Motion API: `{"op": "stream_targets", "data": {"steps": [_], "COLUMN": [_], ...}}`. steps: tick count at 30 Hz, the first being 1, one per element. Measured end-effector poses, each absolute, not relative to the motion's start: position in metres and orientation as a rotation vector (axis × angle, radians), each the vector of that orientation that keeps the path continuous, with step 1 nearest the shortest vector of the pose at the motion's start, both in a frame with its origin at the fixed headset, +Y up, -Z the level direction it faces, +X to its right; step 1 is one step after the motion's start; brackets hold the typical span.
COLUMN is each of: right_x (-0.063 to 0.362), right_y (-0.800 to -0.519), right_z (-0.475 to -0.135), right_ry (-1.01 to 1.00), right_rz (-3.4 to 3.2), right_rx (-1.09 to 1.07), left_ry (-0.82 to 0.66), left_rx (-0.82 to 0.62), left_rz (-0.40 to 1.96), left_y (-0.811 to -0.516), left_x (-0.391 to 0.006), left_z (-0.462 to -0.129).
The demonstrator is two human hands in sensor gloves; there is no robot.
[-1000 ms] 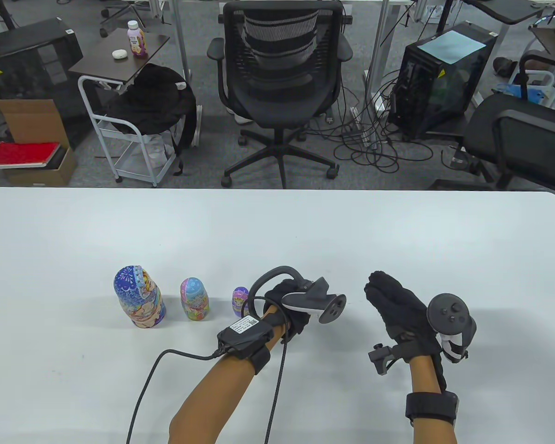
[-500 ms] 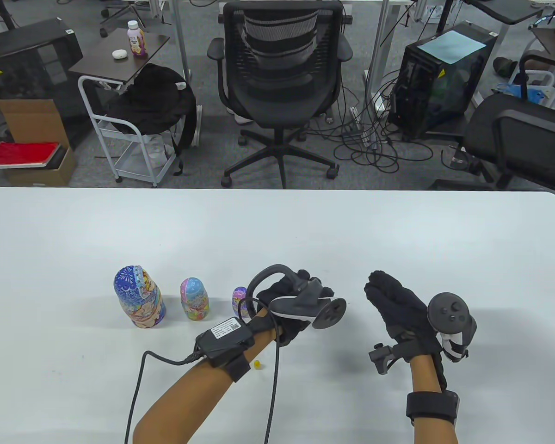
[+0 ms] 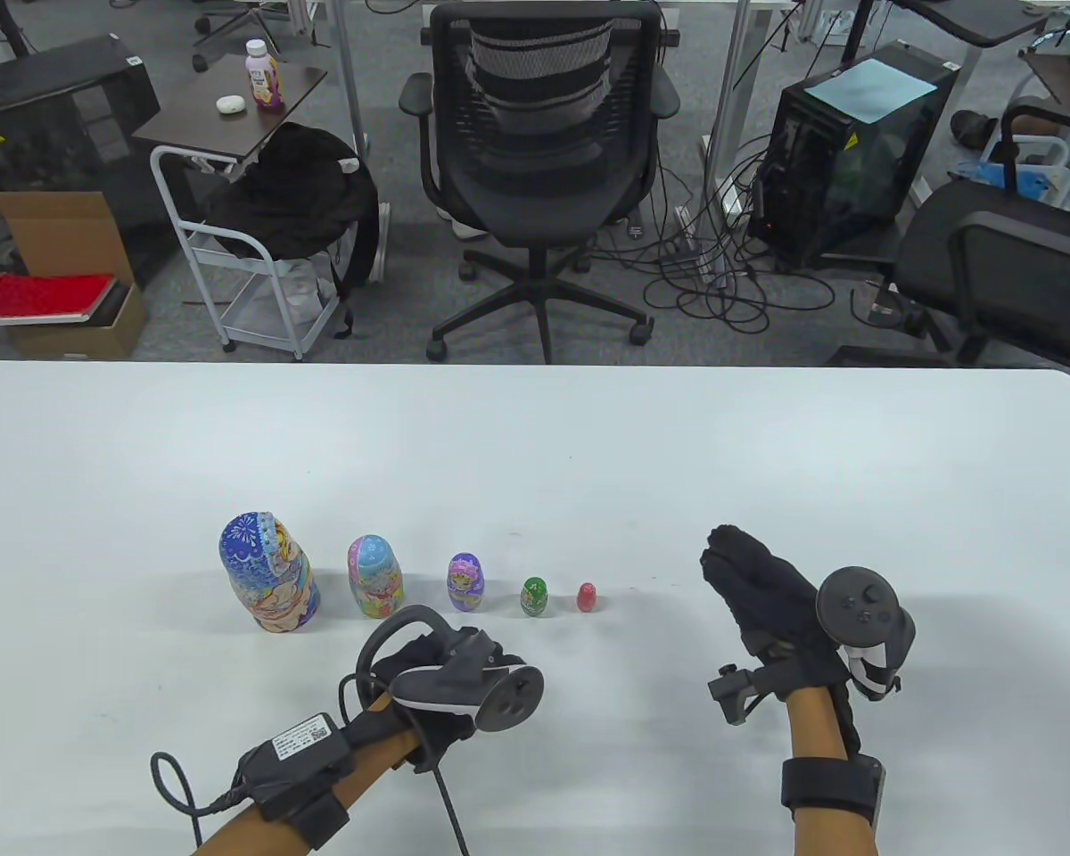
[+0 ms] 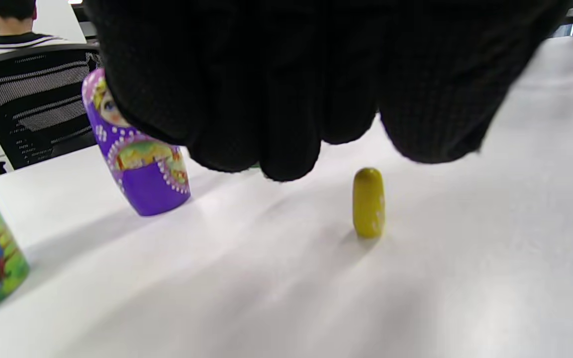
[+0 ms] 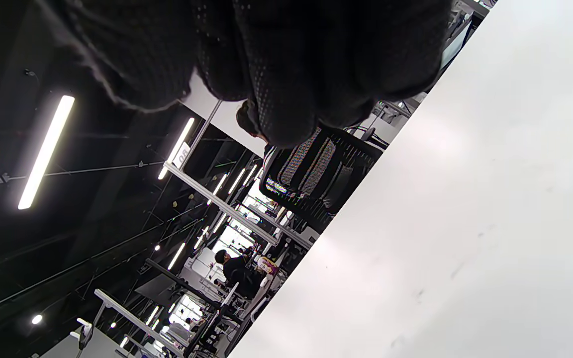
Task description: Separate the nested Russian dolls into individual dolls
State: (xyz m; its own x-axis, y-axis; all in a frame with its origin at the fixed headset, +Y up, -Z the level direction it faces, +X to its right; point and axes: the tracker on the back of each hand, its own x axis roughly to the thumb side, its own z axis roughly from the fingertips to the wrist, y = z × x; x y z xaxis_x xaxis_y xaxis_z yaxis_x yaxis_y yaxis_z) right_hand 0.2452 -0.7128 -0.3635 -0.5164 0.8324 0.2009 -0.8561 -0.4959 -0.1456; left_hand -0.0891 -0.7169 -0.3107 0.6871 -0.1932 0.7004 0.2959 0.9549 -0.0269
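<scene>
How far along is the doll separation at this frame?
Done: five dolls stand apart in a row: blue, pink, purple, green, red. A tiny yellow one stands alone near the left hand. In hand: nothing visible; right hand is idle. Left: seemingly nothing.

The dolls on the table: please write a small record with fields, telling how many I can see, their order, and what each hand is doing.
dolls in row: five, all upright, apart from each other
order from the person's left: blue doll, pink doll, purple doll, green doll, red doll
size trend: shrinking from left to right
extra piece: yellow doll, upright, seen only in the left wrist view
left hand: near the table's front edge, holds nothing visible
right hand: fingers straight, right of the row, holds nothing
table: white
</scene>
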Motion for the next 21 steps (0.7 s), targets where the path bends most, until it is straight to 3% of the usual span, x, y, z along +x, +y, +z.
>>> {"op": "stream_targets", "data": {"steps": [13,21], "right_x": [0.246,0.247], "right_y": [-0.713,-0.713], "right_z": [-0.364,-0.364], "right_ry": [-0.279,-0.297], "right_rz": [2.105,2.108], "right_rx": [0.131,0.128], "left_ry": [-0.813,-0.834], "left_rx": [-0.063,0.034], "left_rz": [-0.273,-0.239], "left_y": [-0.735,-0.704], "left_x": [-0.081,-0.054], "left_z": [-0.309,-0.318]}}
